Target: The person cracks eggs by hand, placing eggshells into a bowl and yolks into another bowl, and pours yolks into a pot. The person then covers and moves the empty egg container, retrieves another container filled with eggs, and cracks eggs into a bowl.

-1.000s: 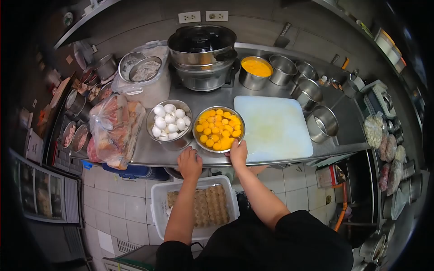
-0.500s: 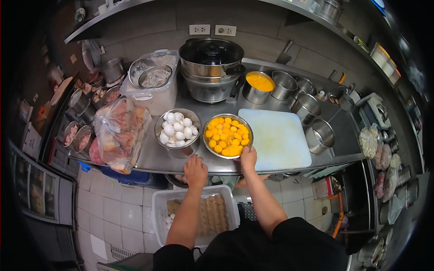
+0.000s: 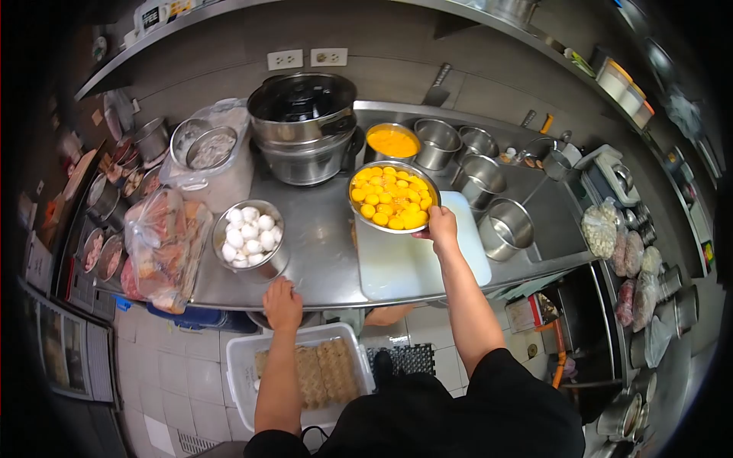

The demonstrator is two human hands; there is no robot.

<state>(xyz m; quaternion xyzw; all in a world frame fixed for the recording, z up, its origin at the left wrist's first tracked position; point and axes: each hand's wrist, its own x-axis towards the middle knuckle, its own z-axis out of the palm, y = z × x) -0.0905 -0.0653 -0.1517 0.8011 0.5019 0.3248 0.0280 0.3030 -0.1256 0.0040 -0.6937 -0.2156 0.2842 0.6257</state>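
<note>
A steel bowl of raw eggs with whole yolks (image 3: 392,197) is gripped at its right rim by my right hand (image 3: 440,227), fingers under it and thumb on top. The bowl is raised over the back left of the white cutting board (image 3: 416,267). My left hand (image 3: 283,304) rests by the counter's front edge, its fingers loosely bent with no object visible in them. Just beyond it stands a steel pot (image 3: 267,265) filled with white eggs (image 3: 248,237). Behind the bowl is a steel pot of beaten yellow egg (image 3: 392,141).
Several steel pots (image 3: 506,229) stand right of the board. A large steamer-like pot (image 3: 301,153) sits at the back. Bagged raw meat (image 3: 156,237) and a plastic bin (image 3: 214,179) are on the left. Below, a plastic tub (image 3: 238,382) holds egg trays (image 3: 313,374).
My right hand has lifted the bowl of yolks off the counter and carried it right, over the cutting board. My left hand stays near the counter edge. The view has shifted right.
</note>
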